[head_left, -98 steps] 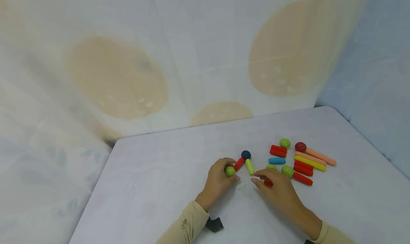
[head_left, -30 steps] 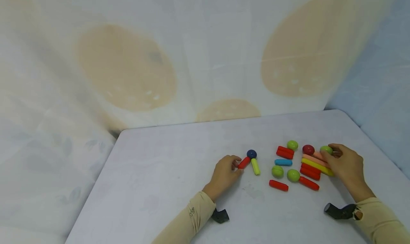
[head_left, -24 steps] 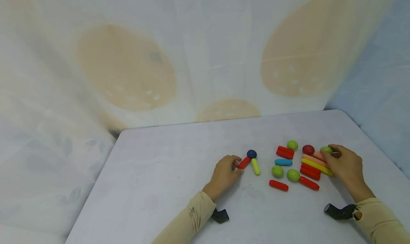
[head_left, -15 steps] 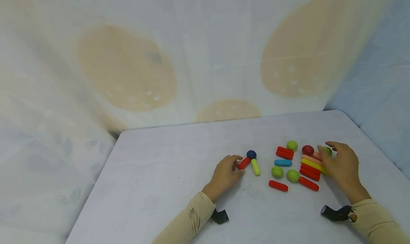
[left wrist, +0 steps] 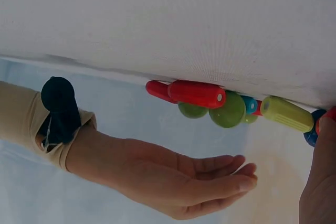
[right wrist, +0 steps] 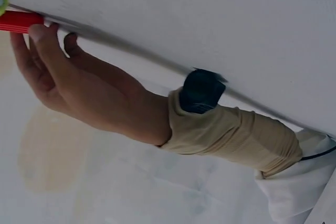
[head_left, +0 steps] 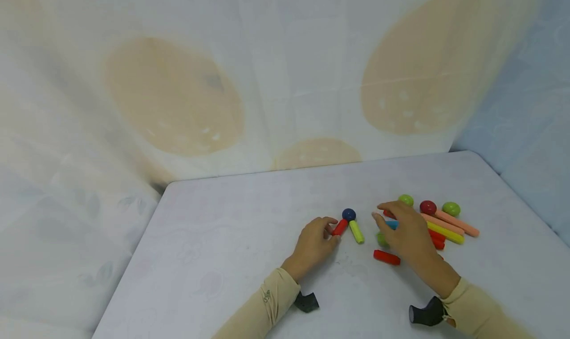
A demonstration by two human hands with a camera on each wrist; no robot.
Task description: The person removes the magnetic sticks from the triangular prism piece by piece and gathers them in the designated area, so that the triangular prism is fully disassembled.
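**Hands among the coloured rods and balls**

Draped pale cloth with large tan ovals hung behind the white desk where you worked. Your left hand rested on the desk with its fingers curled round the near end of a short red rod; that rod and a yellow-green rod both ran up to a dark blue ball, touching it and spreading apart like a V. Whether you truly pinched the red rod or only touched it, the head view did not settle.

Your right hand hovered over the loose pile just right of the V, palm down, fingers straight and slightly spread, gripping nothing. The left wrist view showed that hand flat and relaxed, off the desk. Under and around it lay a light blue rod, a green ball and a red rod lying alone nearest you.

Further right, a green ball and a dark red ball sat at the far edge of the pile, with another green ball beyond. A peach rod and a yellow rod lay side by side, slanting down to the right, with more red rods partly hidden by your hand. Beige sleeves covered both forearms, each with a dark wrist mount.
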